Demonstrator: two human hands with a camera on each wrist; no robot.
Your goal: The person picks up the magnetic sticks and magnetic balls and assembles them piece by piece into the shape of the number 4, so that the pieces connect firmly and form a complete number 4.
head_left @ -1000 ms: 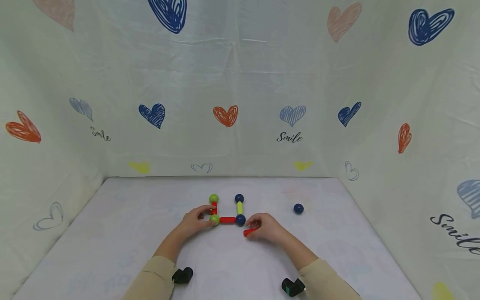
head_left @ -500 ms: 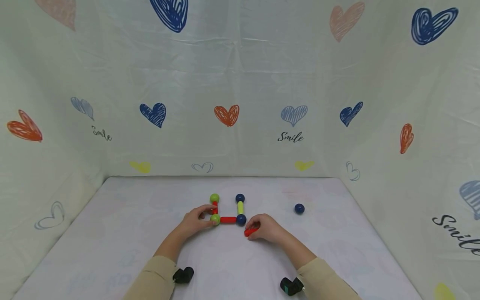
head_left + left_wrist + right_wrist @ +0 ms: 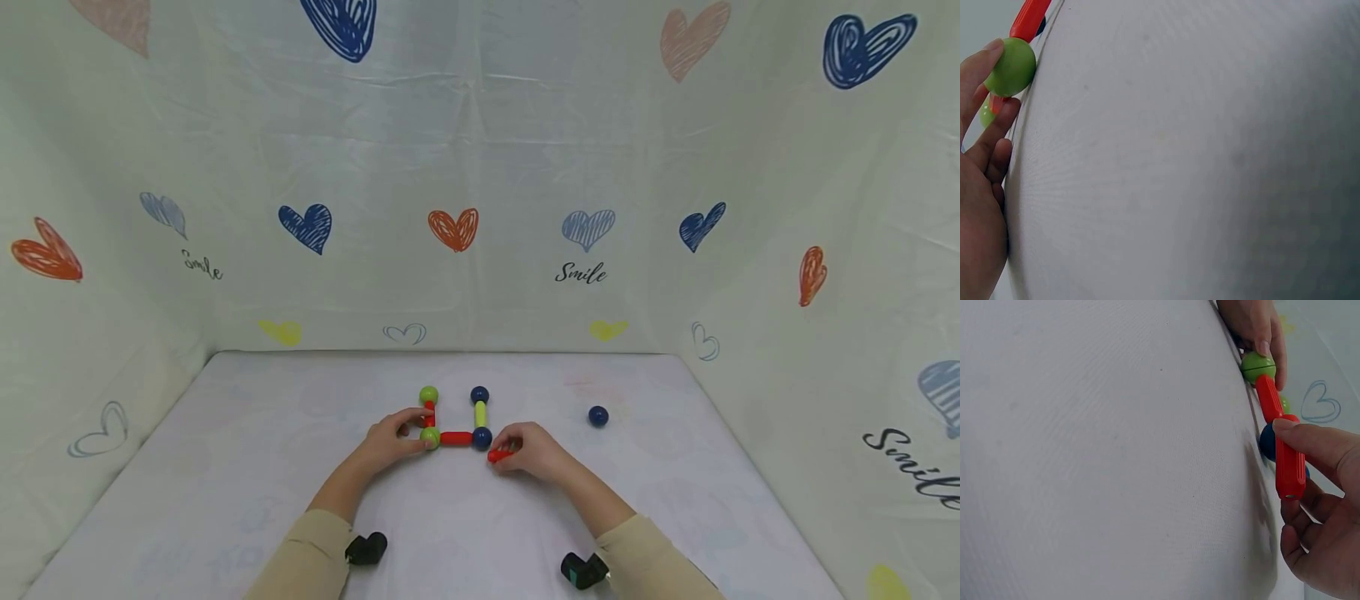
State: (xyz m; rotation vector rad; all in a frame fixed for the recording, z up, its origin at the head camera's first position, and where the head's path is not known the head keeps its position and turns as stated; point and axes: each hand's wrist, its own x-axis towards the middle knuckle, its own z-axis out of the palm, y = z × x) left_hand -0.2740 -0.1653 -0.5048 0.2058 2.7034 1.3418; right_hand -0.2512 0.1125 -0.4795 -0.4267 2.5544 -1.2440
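A U-shaped frame of rods and balls lies on the table. Its left side has a far green ball [image 3: 428, 395], a red rod partly behind fingers, and a near green ball [image 3: 1013, 67]. A red rod [image 3: 456, 439] runs across to the near blue ball [image 3: 482, 438]; from there a yellow-green rod [image 3: 480, 414] reaches the far blue ball [image 3: 479, 395]. My left hand [image 3: 392, 440] grips the near green ball and the left red rod between thumb and fingers. My right hand [image 3: 532, 451] pinches a loose red rod [image 3: 1290, 459] beside the near blue ball.
A loose blue ball [image 3: 597, 416] lies on the white table [image 3: 450, 525] to the right. A cloth curtain [image 3: 510, 167] printed with hearts stands behind and at both sides. Black wrist cameras [image 3: 366, 549] hang by both sleeves.
My right hand has lifted slightly, bringing the loose red rod a little closer to the near blue ball. The left hand and the frame stay where they were.
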